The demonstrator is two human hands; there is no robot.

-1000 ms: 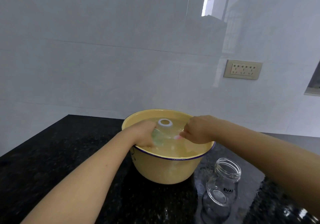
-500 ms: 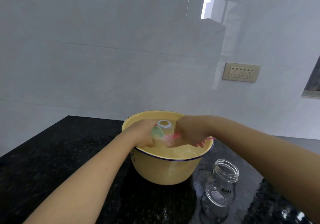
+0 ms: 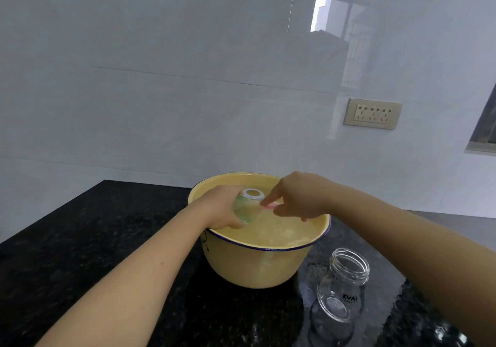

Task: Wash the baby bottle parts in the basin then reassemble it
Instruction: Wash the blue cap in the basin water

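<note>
A yellow basin [image 3: 257, 266] with a blue rim holds water on the black counter. Over its left side my left hand [image 3: 220, 208] grips a clear greenish bottle cap [image 3: 245, 212], tilted with its mouth toward the right. My right hand [image 3: 298, 199] pinches a thin pink brush [image 3: 269, 206] whose tip meets the cap's mouth. A white bottle ring [image 3: 252, 193] floats just behind the cap. The clear glass bottle body [image 3: 341, 287] stands upright and open on the counter, right of the basin.
The black speckled counter [image 3: 94, 252] runs to a white tiled wall. A beige socket plate [image 3: 372, 114] sits on the wall at right. A small shiny object [image 3: 451, 334] lies at the bottom right corner.
My right hand has lifted slightly and drawn the pink brush back to the cap's mouth. The left hand has tilted the cap more toward me. The glass bottle has not moved.
</note>
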